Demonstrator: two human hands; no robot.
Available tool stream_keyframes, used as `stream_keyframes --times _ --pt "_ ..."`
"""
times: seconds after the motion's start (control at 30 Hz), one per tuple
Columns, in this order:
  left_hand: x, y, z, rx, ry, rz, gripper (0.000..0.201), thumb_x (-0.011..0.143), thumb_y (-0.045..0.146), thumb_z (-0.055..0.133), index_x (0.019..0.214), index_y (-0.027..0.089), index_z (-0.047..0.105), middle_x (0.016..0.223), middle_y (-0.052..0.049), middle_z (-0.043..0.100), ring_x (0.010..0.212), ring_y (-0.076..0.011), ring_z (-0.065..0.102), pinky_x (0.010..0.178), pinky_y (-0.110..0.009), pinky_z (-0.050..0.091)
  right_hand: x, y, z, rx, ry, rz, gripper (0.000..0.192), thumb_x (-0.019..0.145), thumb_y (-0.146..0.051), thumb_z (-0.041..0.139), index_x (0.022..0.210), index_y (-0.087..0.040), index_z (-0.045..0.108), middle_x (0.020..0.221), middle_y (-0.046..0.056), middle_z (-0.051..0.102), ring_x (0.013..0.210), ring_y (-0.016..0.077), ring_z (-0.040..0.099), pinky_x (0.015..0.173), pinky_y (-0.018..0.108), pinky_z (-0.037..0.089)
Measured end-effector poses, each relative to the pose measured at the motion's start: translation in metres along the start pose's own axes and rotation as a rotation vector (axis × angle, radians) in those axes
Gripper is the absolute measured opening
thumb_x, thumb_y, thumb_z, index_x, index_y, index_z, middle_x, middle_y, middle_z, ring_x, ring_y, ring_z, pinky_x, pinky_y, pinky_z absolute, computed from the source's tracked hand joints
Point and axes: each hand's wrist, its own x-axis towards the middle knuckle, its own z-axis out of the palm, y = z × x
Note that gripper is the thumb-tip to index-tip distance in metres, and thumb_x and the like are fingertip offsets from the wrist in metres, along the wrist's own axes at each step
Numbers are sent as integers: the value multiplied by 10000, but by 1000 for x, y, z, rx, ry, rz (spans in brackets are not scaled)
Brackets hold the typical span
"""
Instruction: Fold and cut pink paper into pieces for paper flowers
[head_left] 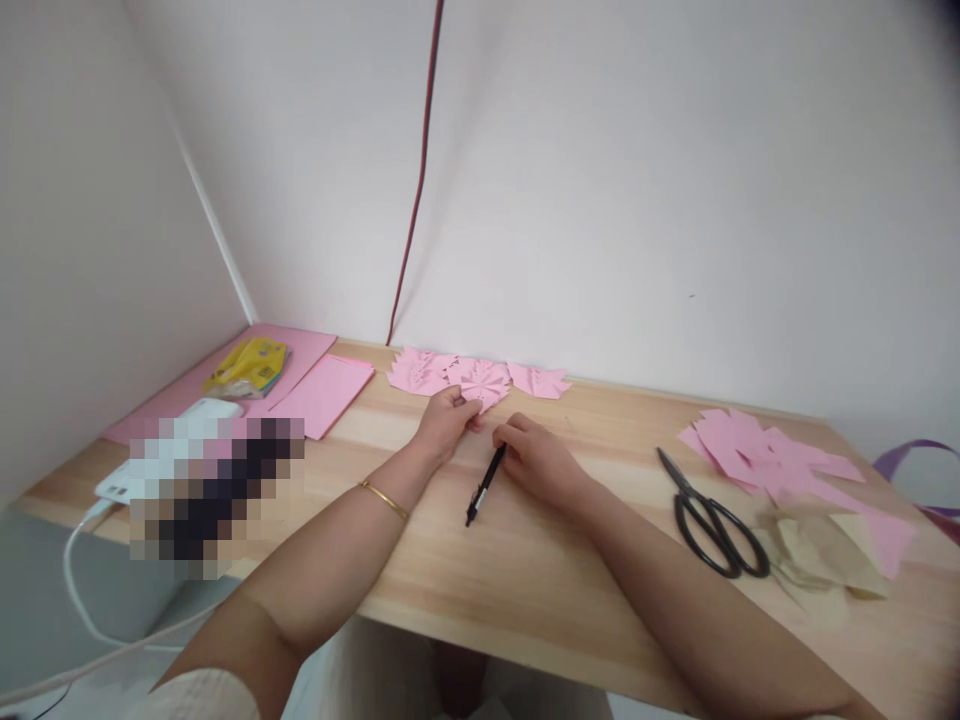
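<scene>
A pink paper cutout (484, 383) with creases fanning from its centre is pinched by my left hand (448, 425) near the back of the table. To the right, my right hand (538, 460) has its fingers closed on a black pen (486, 485), whose clip end points toward me. More pink cutouts with jagged edges lie behind, one group at the left (416, 372) and another cutout (541, 381) at the right. The tip of the pen is hidden by my right fingers.
Black-handled scissors (712, 525) lie right of my right forearm, beside pink paper scraps (757, 455) and crumpled tan paper (832, 550). At left are pink sheets (330, 390), a yellow packet (251, 367) and a white power strip (172, 440) with a cable. A white wall stands behind.
</scene>
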Motion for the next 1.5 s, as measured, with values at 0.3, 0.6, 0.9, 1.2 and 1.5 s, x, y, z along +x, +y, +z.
stream_keyframes --times 0.3,0.6,0.9,1.2,1.5 --pt "4 -6 -4 15 2 41 229 613 189 652 604 184 423 497 28 531 464 -98 503 479 -221 393 -13 -3 -23 185 29 305 59 726 -226 517 774 -196 503 650 -23 544 583 117 496 569 240 375" --pt "2 -2 -4 12 -28 37 145 612 170 629 633 160 486 494 18 538 450 -94 493 463 -220 389 -91 35 -61 -159 3 776 375 715 -268 543 1075 -193 468 651 1 621 567 166 583 540 257 371" --pt "0 -1 -1 -90 -150 -66 210 583 211 707 677 138 534 536 11 556 478 -100 529 470 -220 414 -70 20 -71 -324 150 661 240 803 -380 497 931 -190 564 689 65 618 648 200 582 543 272 325" --pt "-3 -1 -1 -82 -250 -97 274 608 232 732 821 108 614 649 -7 603 509 -79 534 504 -212 422 29 -1 -4 700 347 390 297 738 -456 580 854 -185 542 636 -43 500 553 96 461 526 221 363" --pt "-4 3 3 -18 -221 -86 260 615 284 752 742 129 586 595 -2 592 489 -92 528 491 -213 395 26 17 9 844 367 300 324 771 -482 542 661 -192 450 544 -57 392 511 80 338 485 210 289"
